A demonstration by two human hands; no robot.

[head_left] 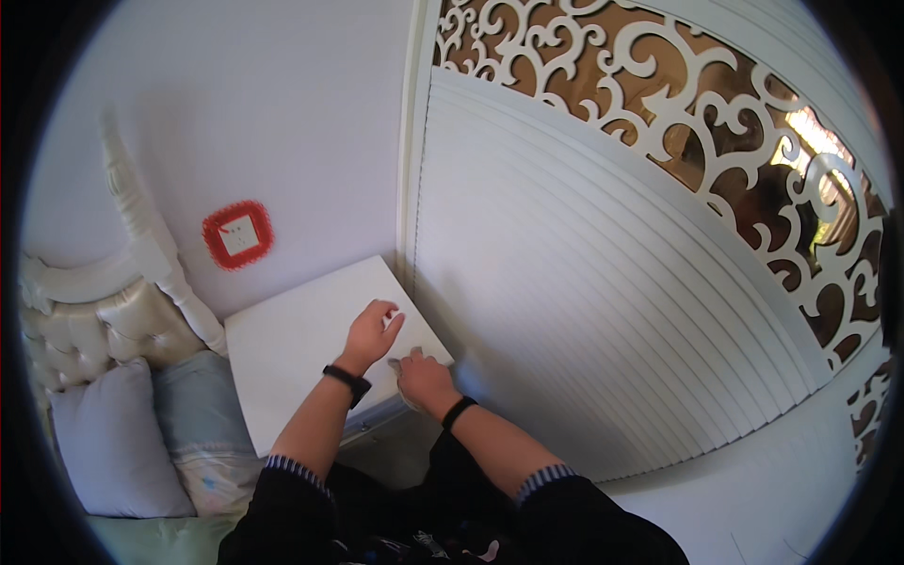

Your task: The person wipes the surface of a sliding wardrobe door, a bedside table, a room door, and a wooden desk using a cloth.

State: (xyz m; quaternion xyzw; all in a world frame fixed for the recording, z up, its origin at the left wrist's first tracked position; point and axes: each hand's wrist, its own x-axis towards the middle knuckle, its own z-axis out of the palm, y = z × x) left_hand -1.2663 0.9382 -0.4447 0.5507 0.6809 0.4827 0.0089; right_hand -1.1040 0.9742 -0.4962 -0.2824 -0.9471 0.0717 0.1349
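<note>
A white nightstand (pixel 292 344) stands in the corner between the wall and a white panelled surface. My left hand (pixel 370 334) is over its top, fingers curved and thumb apart, with nothing seen in it. A black band circles that wrist. To the right and nearer me, my right hand (pixel 426 381) is closed at the nightstand's right front edge. Bits of a pale grey, cloth-like thing (pixel 411 404) show around its fingers; most of it is hidden under the hand. The nightstand's drawer front is partly covered by my arms.
A bed with a tufted headboard (pixel 122 325), a grey-blue pillow (pixel 118 447) and a patterned pillow (pixel 202 405) is at the left. A red-framed wall socket (pixel 238 235) is above the nightstand. The ribbed white panel (pixel 603 282) with scrollwork (pixel 678 85) rises at the right.
</note>
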